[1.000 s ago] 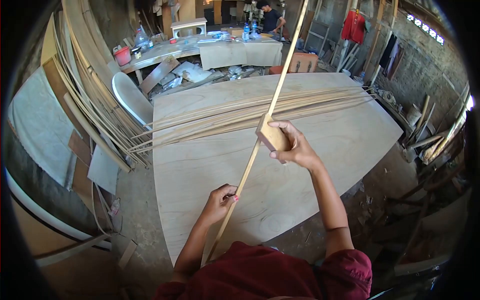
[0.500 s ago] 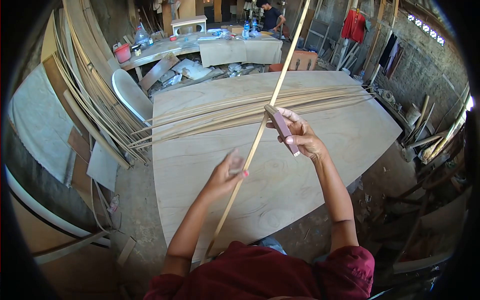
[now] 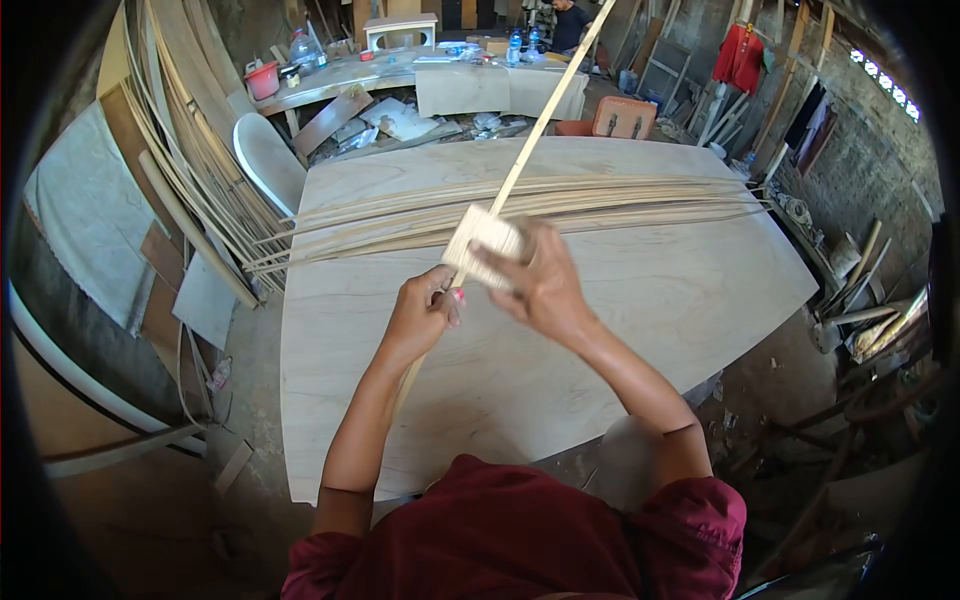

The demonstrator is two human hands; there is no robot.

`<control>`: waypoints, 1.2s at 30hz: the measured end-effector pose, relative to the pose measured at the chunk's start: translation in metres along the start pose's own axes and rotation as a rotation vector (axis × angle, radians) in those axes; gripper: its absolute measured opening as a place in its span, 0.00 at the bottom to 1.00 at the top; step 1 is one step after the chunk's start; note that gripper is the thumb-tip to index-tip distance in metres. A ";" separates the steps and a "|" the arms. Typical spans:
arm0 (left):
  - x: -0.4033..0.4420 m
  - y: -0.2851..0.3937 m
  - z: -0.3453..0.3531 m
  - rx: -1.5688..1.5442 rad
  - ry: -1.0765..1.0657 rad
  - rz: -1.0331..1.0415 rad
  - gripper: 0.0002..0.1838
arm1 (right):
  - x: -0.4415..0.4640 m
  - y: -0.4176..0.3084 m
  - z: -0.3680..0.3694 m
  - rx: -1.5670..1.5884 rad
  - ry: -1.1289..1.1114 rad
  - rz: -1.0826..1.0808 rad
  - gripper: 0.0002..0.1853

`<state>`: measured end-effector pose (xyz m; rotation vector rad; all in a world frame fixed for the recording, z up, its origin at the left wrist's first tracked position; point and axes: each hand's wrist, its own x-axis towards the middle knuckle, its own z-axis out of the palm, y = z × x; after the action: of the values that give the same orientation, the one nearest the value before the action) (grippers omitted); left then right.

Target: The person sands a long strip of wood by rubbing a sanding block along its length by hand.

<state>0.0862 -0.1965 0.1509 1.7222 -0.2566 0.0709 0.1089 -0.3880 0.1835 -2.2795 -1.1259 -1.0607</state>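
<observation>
A long thin wooden strip (image 3: 540, 125) slants from near my body up past the top edge. My left hand (image 3: 420, 315) is closed around it, with fingers and thumb pinching it just below the block. My right hand (image 3: 545, 275), a little blurred, grips a sanding block (image 3: 468, 238). The block's pale wooden face is turned up towards me, and it lies over the strip just above my left hand. Its underside is hidden.
Several thin strips (image 3: 610, 200) lie across the large plywood sheet (image 3: 600, 320) in front of me. More strips and boards (image 3: 180, 130) lean at the left. A cluttered bench (image 3: 390, 80) stands behind, with a person (image 3: 572, 25) beside it.
My left hand has closed on the strip. My right hand has swung left and turned the block, so its pale face shows instead of its purplish-brown side. The view has shifted slightly.
</observation>
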 end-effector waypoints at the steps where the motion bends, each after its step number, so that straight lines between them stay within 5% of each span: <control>1: -0.002 0.004 0.005 0.002 0.014 -0.005 0.12 | 0.004 0.018 -0.004 0.012 -0.002 -0.008 0.31; 7: 0.002 -0.009 0.026 0.026 0.068 -0.079 0.14 | 0.014 0.087 -0.002 -0.071 0.315 0.177 0.30; 11: 0.008 -0.031 0.029 -0.042 0.113 -0.097 0.12 | -0.033 0.049 0.021 0.109 0.011 -0.051 0.29; 15: 0.007 -0.021 0.038 -0.110 0.133 -0.099 0.09 | -0.031 0.057 0.016 0.082 -0.027 -0.108 0.28; 21: 0.012 -0.021 0.043 -0.123 0.126 -0.143 0.08 | 0.011 0.130 0.008 -0.012 0.330 0.124 0.28; 30: 0.011 -0.029 0.047 -0.166 0.167 -0.140 0.10 | -0.033 0.081 0.014 0.102 -0.074 -0.190 0.30; 36: 0.016 -0.032 0.048 -0.177 0.150 -0.139 0.10 | 0.014 0.134 0.006 -0.005 0.257 0.063 0.30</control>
<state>0.1036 -0.2410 0.1151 1.5452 -0.0311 0.0729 0.2240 -0.4589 0.1894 -2.0931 -0.9428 -1.2890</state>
